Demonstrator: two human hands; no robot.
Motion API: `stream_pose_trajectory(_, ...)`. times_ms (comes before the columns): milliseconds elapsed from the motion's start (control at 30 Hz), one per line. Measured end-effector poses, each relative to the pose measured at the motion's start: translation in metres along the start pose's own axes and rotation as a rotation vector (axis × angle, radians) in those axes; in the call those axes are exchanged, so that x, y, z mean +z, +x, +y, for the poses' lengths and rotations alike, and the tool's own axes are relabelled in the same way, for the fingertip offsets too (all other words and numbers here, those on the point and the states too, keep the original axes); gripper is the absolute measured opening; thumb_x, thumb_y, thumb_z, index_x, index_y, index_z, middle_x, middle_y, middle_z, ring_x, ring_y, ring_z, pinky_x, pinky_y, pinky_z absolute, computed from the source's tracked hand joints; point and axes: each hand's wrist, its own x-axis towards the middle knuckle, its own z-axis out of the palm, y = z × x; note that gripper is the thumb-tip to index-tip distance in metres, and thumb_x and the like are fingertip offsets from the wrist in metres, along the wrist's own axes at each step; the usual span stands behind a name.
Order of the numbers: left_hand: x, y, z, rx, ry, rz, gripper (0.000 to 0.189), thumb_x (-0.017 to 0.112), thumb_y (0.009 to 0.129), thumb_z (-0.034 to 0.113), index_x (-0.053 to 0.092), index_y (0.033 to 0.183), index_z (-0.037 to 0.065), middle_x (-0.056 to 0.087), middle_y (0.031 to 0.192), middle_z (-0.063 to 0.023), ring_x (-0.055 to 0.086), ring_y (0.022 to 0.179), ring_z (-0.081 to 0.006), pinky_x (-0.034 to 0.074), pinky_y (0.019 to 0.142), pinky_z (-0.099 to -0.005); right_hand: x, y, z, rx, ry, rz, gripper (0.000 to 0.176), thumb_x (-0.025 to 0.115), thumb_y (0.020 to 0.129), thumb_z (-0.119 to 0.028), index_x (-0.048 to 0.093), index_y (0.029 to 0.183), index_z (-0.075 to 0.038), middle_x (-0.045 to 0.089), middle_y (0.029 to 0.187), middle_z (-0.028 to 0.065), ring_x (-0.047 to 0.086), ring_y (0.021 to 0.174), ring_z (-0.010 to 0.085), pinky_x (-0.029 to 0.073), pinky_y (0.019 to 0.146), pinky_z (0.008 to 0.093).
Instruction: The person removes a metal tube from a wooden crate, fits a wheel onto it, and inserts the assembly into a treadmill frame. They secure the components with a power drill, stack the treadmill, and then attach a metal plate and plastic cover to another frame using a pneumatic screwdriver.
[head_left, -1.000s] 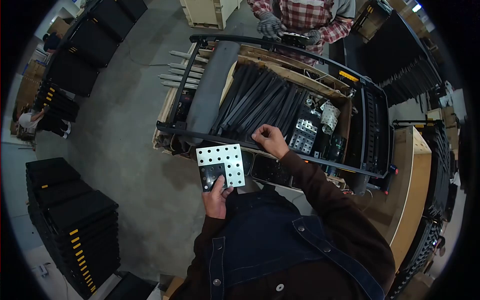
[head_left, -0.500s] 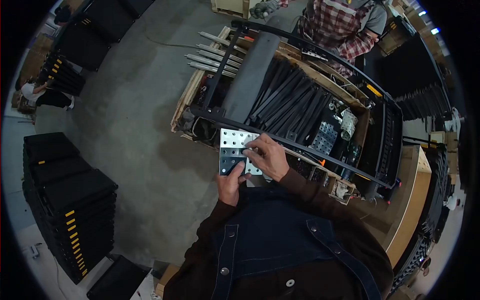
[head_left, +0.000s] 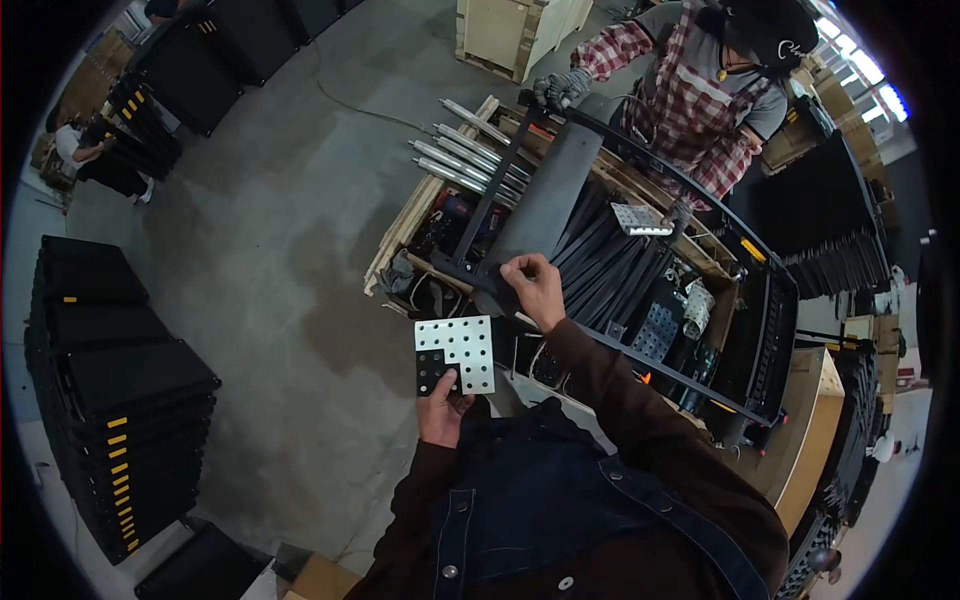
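Observation:
A square perforated metal plate (head_left: 470,345) is gripped at its lower edge by my left hand (head_left: 441,412), thumb on top. My right hand (head_left: 537,292) is off the plate, up and to the right, beside the black frame (head_left: 455,266). Its fingers are pinched together, and whatever they hold is too small to make out. The frame lies over a wooden crate with a grey roller (head_left: 545,195) and black bars (head_left: 590,240). Across the crate, a co-worker's gloved hand (head_left: 678,216) is at another perforated plate (head_left: 640,220).
Silver rods (head_left: 465,160) stick out from the crate's left end. A tall stack of black panels (head_left: 130,390) stands at the left. A wooden box (head_left: 497,35) is at the top. The co-worker (head_left: 690,95) stands beyond the crate; another person (head_left: 85,155) is far left.
My right hand has left the plate and moved up and right. The plate has shifted down and left with my left hand. The co-worker's plate now shows over the bars.

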Motion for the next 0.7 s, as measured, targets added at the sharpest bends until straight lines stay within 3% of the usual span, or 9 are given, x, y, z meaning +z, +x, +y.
stream_pose_trajectory(167,-0.063,0.028,0.0,-0.051,-0.004,0.098,0.027,0.069,0.094,0.011,0.063,0.12,0.009,0.07,0.104,-0.0045,0.07,0.084,-0.0181,0.059,0.064,-0.0299,-0.002,0.024,-0.003,0.29,0.067,-0.111,0.016,0.074,0.092,-0.015,0.068,0.089,-0.001,0.062,0.079,-0.0035,0.053,0.072,0.005,0.045,0.066,0.0234)
stream_pose_trajectory(367,-0.109,0.082,-0.001,-0.083,0.102,0.122,0.03,0.07,0.093,0.011,0.062,0.122,0.011,0.069,0.107,-0.004,0.069,0.091,-0.0185,0.059,0.07,-0.0336,0.004,0.024,0.011,0.216,0.068,-0.138,0.016,0.076,0.089,-0.013,0.069,0.088,0.002,0.067,0.078,0.0001,0.057,0.071,0.0065,0.047,0.066,0.0248)
stream_pose_trajectory(500,-0.097,0.141,0.009,-0.043,0.161,-0.03,0.028,0.07,0.093,0.009,0.063,0.12,0.009,0.07,0.108,-0.0051,0.07,0.092,-0.0207,0.059,0.067,-0.035,0.003,0.024,0.013,0.18,0.008,-0.144,0.015,0.076,0.088,-0.012,0.069,0.089,0.0,0.065,0.079,0.0002,0.055,0.071,0.0069,0.047,0.064,0.026)
stream_pose_trajectory(567,-0.105,0.191,0.006,-0.069,0.139,-0.082,0.029,0.071,0.092,0.006,0.064,0.119,0.011,0.07,0.107,-0.0049,0.071,0.089,-0.0218,0.06,0.064,-0.0365,0.006,0.02,0.008,0.005,-0.138,-0.124,0.012,0.073,0.09,-0.01,0.066,0.087,-0.001,0.062,0.078,0.0015,0.058,0.068,0.0117,0.048,0.065,0.0267)
stream_pose_trajectory(600,-0.099,0.204,0.011,-0.093,0.167,-0.066,0.029,0.072,0.091,0.006,0.065,0.118,0.011,0.071,0.106,-0.0045,0.071,0.09,-0.0217,0.06,0.065,-0.0376,0.008,0.018,0.0,0.017,-0.138,-0.11,0.012,0.073,0.09,-0.01,0.066,0.087,-0.001,0.062,0.078,0.0015,0.058,0.068,0.0117,0.048,0.065,0.0267)
stream_pose_trajectory(667,-0.093,0.232,0.016,-0.101,0.188,-0.117,0.028,0.073,0.09,0.006,0.065,0.116,0.011,0.07,0.106,-0.0042,0.07,0.091,-0.023,0.061,0.068,-0.0413,0.01,0.012,-0.013,-0.379,-0.512,-0.057,0.011,0.072,0.086,-0.006,0.062,0.083,-0.002,0.057,0.078,0.0088,0.061,0.068,0.0271,0.05,0.063,0.035)
stream_pose_trajectory(700,-0.095,0.248,0.013,-0.106,0.237,-0.085,0.028,0.073,0.09,0.006,0.065,0.116,0.011,0.07,0.106,-0.0043,0.07,0.091,-0.0238,0.06,0.069,-0.0415,0.011,0.009,-0.012,-0.391,-0.54,-0.064,0.011,0.07,0.085,-0.007,0.059,0.083,-0.003,0.054,0.083,0.0144,0.06,0.075,0.0371,0.05,0.064,0.0424)
